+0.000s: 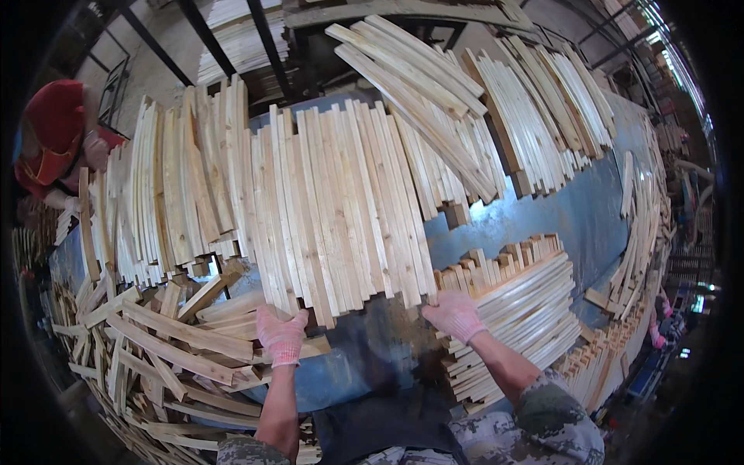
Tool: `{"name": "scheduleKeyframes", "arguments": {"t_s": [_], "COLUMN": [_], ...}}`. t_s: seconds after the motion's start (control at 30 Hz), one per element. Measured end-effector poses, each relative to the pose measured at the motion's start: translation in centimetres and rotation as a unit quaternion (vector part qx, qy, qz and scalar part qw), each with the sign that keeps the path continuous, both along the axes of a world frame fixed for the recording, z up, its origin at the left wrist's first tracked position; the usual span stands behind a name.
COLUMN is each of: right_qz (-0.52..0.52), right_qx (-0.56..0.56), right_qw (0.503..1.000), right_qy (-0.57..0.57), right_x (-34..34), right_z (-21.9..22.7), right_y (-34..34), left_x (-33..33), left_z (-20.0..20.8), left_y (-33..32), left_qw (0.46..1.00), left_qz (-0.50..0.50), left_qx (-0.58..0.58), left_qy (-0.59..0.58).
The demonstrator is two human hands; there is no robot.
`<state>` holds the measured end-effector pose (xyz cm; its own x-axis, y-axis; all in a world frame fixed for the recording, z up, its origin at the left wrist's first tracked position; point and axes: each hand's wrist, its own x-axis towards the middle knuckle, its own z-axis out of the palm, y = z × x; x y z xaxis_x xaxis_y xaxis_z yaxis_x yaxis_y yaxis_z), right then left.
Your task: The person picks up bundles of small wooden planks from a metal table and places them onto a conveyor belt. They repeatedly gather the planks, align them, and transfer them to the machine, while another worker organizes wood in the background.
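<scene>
A wide row of pale wooden strips (337,209) lies side by side in front of me, with uneven ends. My left hand (281,335), in a pink glove, grips the near end of the row at its left corner. At the right corner, my right hand (456,315), gloved the same way, is closed round the near end of the outermost strips. Both sets of fingers are partly hidden by the wood and gloves. Beneath the strips is a blue metal table (349,376).
Loose, jumbled strips (186,341) cover the near left. A stacked bundle (511,310) lies right of my right hand. More rows (182,170) stand to the left and rows (535,116) to the right, with several strips laid across (411,74). A person in red (58,139) works at far left.
</scene>
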<state>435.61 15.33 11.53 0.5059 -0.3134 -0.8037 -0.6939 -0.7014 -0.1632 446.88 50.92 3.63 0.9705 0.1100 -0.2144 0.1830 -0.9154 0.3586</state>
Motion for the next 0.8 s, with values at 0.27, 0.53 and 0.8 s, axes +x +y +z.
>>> {"name": "scheduleKeyframes", "arguments": {"t_s": [0.27,0.53,0.8], "right_qz": [0.169,-0.182,-0.363], "right_qx": [0.087,0.056,0.164], "right_qw": [0.979,0.963,0.879], "right_qy": [0.080,-0.190,-0.261], "right_x": [2.2,9.6,9.0], "right_z": [-2.1,-10.7,-13.0], "right_y": [-4.2,-5.8,-3.4], "left_x": [5.5,14.3,13.6], "left_z": [3.3,-4.6,-5.9], "left_y": [1.3,0.5,0.7], "left_qw": [0.972,0.974,0.950], "left_qz": [-0.077,0.001,0.028], "left_qx": [-0.162,-0.131,-0.244], "left_qy": [0.155,0.187,0.192]}}
